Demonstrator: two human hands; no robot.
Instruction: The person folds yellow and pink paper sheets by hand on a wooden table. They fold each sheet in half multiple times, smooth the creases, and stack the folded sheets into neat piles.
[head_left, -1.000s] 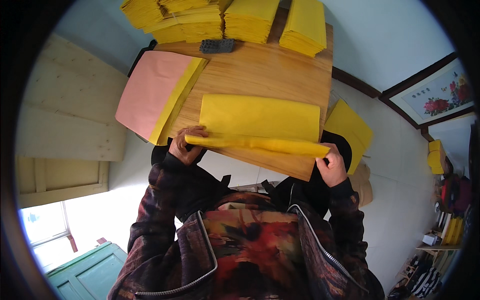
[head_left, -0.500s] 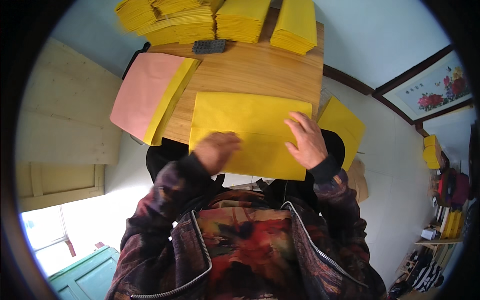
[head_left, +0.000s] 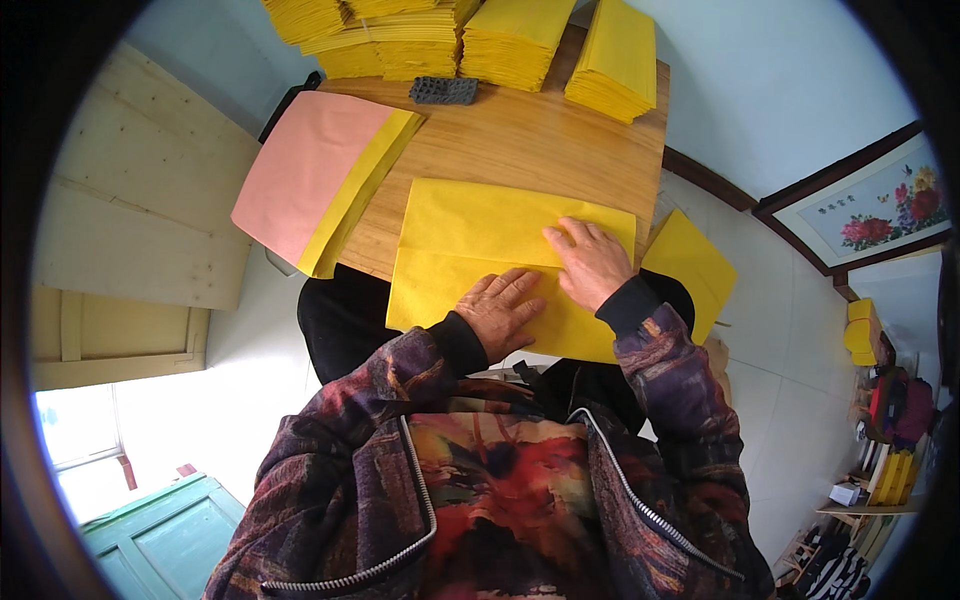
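A wide yellow paper-like sheet (head_left: 460, 225) lies at the near edge of the table and reaches out over my lap, with a crease or fold line running across its middle. My left hand (head_left: 500, 308) rests on its lower middle, fingers stretched out and slightly spread. Farther right, just above the crease, my right hand (head_left: 588, 262) lies with its palm down and fingers extended on the same sheet. Neither hand grips anything. To the left, a pile of pink sheets (head_left: 310, 165) with a yellow strip (head_left: 367, 195) along its right side overhangs the table's edge.
Tall stacks of folded yellow sheets (head_left: 510, 40) line the far side of the wooden table (head_left: 530, 140). A dark grey textured pad (head_left: 443, 91) sits before them. More yellow sheets (head_left: 697, 265) stand beyond the right edge. A framed flower picture (head_left: 870, 205) is at the right.
My left hand has moved right, from the sheet's left part to its lower middle, and now lies flat. My right hand has shifted a little left and settled down. The view has shifted slightly.
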